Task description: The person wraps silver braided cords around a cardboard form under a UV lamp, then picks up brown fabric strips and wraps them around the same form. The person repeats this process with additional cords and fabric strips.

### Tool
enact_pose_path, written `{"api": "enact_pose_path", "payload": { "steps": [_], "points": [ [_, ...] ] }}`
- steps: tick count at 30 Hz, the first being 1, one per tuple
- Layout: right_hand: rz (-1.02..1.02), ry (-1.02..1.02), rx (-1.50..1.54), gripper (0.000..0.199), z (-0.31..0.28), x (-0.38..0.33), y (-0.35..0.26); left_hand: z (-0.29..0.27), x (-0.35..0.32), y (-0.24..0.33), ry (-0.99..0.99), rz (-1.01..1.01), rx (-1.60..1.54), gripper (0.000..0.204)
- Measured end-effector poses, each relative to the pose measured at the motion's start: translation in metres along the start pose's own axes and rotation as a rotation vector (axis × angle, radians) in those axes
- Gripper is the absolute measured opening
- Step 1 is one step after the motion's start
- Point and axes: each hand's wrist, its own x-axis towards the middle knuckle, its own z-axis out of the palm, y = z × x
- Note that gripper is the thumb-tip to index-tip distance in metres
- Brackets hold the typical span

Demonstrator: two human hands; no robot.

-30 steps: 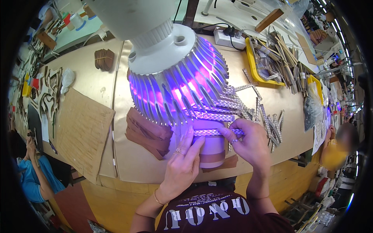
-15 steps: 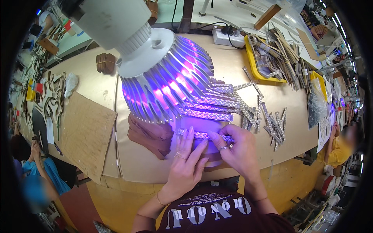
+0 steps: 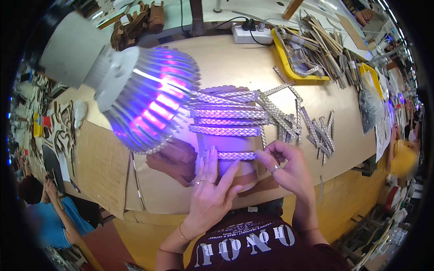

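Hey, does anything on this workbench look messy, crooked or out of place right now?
Mostly the loose braided strips right of the hands: they lie scattered and crossing at odd angles, unlike the neat parallel rows under the lamp. Nothing looks spilled or damaged.

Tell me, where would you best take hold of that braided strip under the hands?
Probably by its right end. The braided strip lies flat and crosswise on the brown piece; the left hand presses its left part down, while the right hand pinches the right end, which reaches the edge. A thin flat band suits a thumb-and-finger pinch from the right.
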Motion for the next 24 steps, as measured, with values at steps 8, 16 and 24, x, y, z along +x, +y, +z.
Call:
{"api": "enact_pose_path", "payload": {
  "steps": [8, 16, 24],
  "points": [
    [0.003, -0.025, -0.035, 0.025, 0.000, 0.007, 0.013, -0.007, 0.007, 0.009, -0.109, -0.001, 0.110, 0.050],
    [-0.051, -0.038, 0.011, 0.027, 0.004, 0.012, 0.028, -0.012, 0.009, 0.013, -0.176, -0.027, 0.146, 0.051],
    [-0.089, -0.040, 0.041, 0.029, 0.008, 0.016, 0.036, -0.014, 0.011, 0.016, -0.207, -0.049, 0.141, 0.050]
  ]
}}
